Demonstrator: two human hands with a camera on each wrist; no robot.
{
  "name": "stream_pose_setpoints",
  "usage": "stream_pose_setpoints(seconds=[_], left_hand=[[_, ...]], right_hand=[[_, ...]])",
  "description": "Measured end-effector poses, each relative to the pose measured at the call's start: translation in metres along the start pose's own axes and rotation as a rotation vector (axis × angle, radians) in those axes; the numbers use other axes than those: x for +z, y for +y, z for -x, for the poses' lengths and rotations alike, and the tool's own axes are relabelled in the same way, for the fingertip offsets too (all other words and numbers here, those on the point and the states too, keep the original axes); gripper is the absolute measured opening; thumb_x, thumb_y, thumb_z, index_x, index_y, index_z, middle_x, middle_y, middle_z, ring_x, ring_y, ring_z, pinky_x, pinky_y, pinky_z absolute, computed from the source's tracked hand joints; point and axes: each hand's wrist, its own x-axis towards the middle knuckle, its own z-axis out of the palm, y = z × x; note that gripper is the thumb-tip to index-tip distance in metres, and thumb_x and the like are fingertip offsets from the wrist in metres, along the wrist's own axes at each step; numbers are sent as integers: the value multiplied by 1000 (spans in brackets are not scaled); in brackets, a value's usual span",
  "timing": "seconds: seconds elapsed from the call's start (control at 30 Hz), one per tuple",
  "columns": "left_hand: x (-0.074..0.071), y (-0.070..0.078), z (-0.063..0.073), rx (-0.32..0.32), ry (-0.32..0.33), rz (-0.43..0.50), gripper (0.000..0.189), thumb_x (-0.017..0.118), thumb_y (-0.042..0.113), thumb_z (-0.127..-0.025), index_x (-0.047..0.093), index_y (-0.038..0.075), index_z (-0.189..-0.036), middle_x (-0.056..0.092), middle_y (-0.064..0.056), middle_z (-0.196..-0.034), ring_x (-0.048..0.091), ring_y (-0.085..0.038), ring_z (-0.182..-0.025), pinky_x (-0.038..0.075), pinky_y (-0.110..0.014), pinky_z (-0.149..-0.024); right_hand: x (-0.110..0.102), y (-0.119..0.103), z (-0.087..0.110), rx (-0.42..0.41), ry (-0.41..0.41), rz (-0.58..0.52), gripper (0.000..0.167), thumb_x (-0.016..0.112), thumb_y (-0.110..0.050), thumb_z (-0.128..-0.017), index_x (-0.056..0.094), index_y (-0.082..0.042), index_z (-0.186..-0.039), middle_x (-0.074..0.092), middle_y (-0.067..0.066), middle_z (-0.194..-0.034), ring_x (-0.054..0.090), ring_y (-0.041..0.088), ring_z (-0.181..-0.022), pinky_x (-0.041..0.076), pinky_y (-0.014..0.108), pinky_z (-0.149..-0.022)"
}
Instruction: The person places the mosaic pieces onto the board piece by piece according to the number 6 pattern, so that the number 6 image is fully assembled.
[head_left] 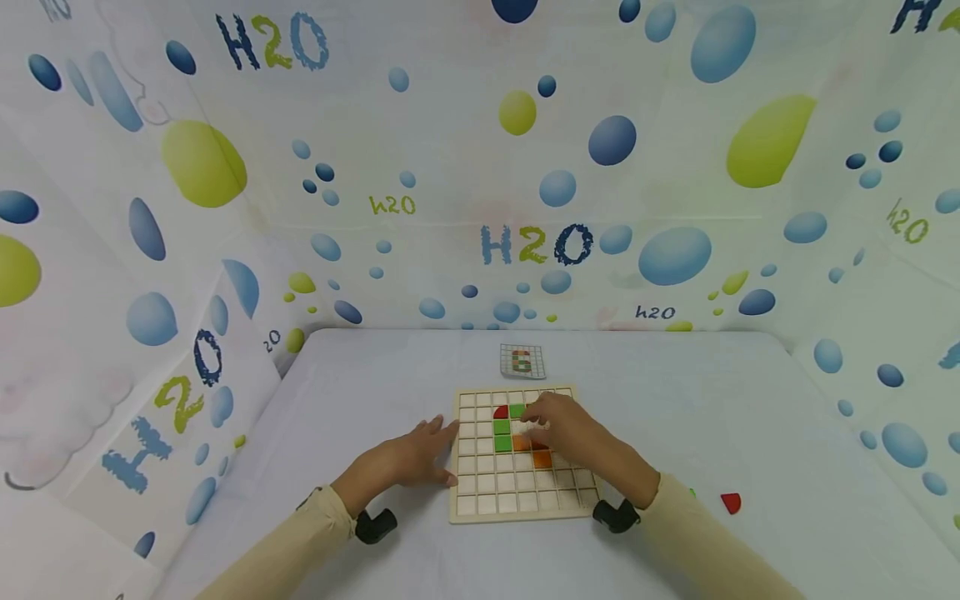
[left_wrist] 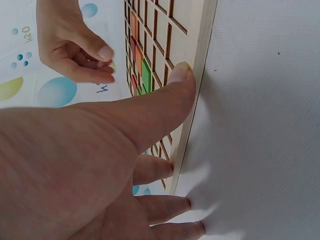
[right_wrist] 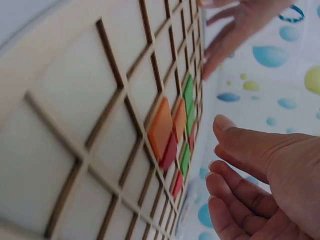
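Observation:
A light wooden grid board [head_left: 476,504] lies on the white table with flat coloured tiles in some of its squares. Among them are green tiles [head_left: 502,427], a red rounded tile [head_left: 501,412] and orange tiles [head_left: 542,459]. My left hand [head_left: 420,454] rests at the board's left edge, its thumb [left_wrist: 180,75] on the rim and its fingers spread beside it. Over the upper right squares hovers my right hand [head_left: 564,427], fingers loosely bent. In the right wrist view, no tile shows between its thumb [right_wrist: 240,137] and fingers. It hides part of the pattern in the head view.
Behind the board lies a small card [head_left: 522,361] printed with a coloured grid figure. A red rounded tile [head_left: 731,502] is on the table at right, and a bit of green [head_left: 692,492] peeks out beside the right sleeve. A patterned drape [head_left: 450,167] surrounds the table.

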Motion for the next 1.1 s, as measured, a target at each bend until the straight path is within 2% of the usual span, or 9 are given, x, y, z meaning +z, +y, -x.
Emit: stream_pose_setpoints(seconds=[0.07,0.3,0.57,1.1], left_hand=[[0,0,-1,2,3,-6,93,82,39,-92,34,8,-165,26,-24,-171,24,-48,-158,31,-64,-123],[-1,-1,0,-7,3,5,93,82,39,-92,34,8,-165,26,-24,-172,24,-48,-158,31,-64,-123],[-1,1,2,-14,4,12,92,82,40,-92,35,9,-165,28,-23,-171,25,-47,-158,32,-64,-123],[0,1,0,-11,6,34,93,83,39,-91,36,10,-165,27,-23,-172,24,-46,-159,31,-64,-123]], right_hand=[[-8,6,4,28,28,-15,25,79,-19,-96,78,-10,-120,70,0,-107,63,15,-97,59,35,-87],[-40,32,28,41,113,-39,27,80,-17,-95,78,-6,-120,71,1,-104,66,18,-98,60,43,-93],[-63,64,63,110,203,-24,27,80,-16,-96,77,-6,-121,73,5,-109,67,21,-100,62,45,-93],[-79,103,135,234,233,-20,34,82,-24,-94,75,-8,-125,73,10,-119,71,29,-107,62,46,-92]])
